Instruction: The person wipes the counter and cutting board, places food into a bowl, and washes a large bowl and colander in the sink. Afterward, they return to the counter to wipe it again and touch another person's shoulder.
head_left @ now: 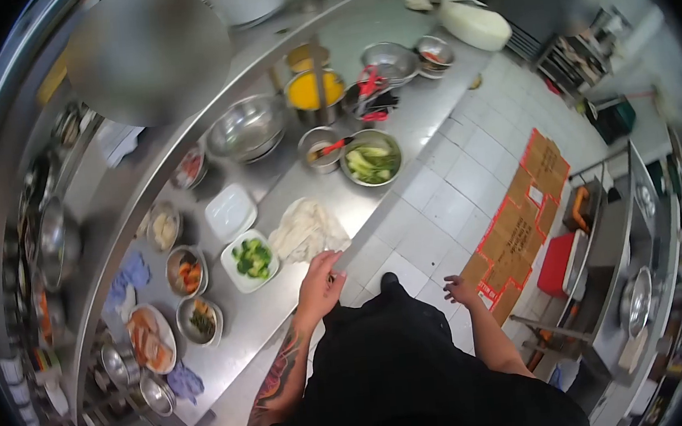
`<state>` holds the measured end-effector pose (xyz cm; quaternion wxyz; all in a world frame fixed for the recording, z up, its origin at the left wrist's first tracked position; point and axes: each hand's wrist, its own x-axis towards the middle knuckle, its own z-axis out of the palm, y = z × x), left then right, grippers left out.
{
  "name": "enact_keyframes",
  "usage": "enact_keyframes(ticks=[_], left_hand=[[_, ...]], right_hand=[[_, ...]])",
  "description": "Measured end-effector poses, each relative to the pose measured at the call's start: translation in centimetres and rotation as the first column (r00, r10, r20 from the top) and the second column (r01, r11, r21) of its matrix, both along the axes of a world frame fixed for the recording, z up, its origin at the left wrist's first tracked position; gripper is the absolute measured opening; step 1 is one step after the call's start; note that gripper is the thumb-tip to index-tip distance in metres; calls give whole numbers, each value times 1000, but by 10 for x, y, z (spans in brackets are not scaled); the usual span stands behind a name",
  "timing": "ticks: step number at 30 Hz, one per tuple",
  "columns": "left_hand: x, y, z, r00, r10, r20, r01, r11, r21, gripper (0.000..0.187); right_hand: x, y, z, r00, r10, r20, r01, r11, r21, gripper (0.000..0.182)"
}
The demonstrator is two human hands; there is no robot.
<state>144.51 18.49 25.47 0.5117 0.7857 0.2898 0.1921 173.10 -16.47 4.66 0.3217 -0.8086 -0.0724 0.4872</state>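
My left hand (321,286) hangs beside the steel counter's front edge, fingers stretched out and nothing seen in it. Closest to it is a crumpled cream cloth (305,229) on the counter. Left of the cloth sits a square white dish of broccoli (251,260), with a bare white square dish (231,211) behind it. My right hand (459,289) is over the floor on the other side of my body, its fingers apart and loosely bent, holding nothing that I can see. It appears near a flattened cardboard sheet (512,226) lying on the tiles.
On the steel counter (401,155) stand a bowl of green vegetables (371,159), a pot of yellow liquid (315,91), a large steel bowl (248,129) and a plate of raw meat or fish (152,338). A red box (560,264) is on the right-hand shelving.
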Motion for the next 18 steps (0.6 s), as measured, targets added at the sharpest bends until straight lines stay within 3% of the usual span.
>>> enact_keyframes(ticks=[1, 3, 4, 6, 9, 11, 14, 18], left_hand=[[17, 5, 1, 995, -46, -84, 52, 996, 78, 41], [43, 13, -3, 961, -71, -269, 121, 977, 173, 44], [47, 23, -29, 959, -94, -268, 147, 972, 186, 44], [50, 40, -90, 851, 139, -506, 224, 776, 590, 41], [91, 19, -41, 801, 144, -582, 212, 840, 500, 37], [119, -7, -23, 868, 219, -446, -88, 951, 295, 32], [152, -40, -54, 944, 87, -319, -10, 972, 233, 31], [224, -87, -56, 967, -38, -253, 84, 982, 171, 29]], right_hand=[[0, -5, 3, 999, -34, 2, 34, 999, 6, 46], [8, -14, 3, 995, -103, -20, 105, 978, 181, 46], [15, -27, 1, 991, -129, -19, 130, 972, 194, 46], [19, -61, -4, 990, -120, -71, 128, 983, 127, 46], [28, -153, -36, 957, -265, -115, 260, 964, -57, 42], [33, -213, -45, 916, -385, -111, 361, 913, -189, 40], [43, -265, -32, 827, -546, -133, 478, 808, -345, 37], [75, -287, -27, 823, -545, -157, 463, 806, -370, 34]])
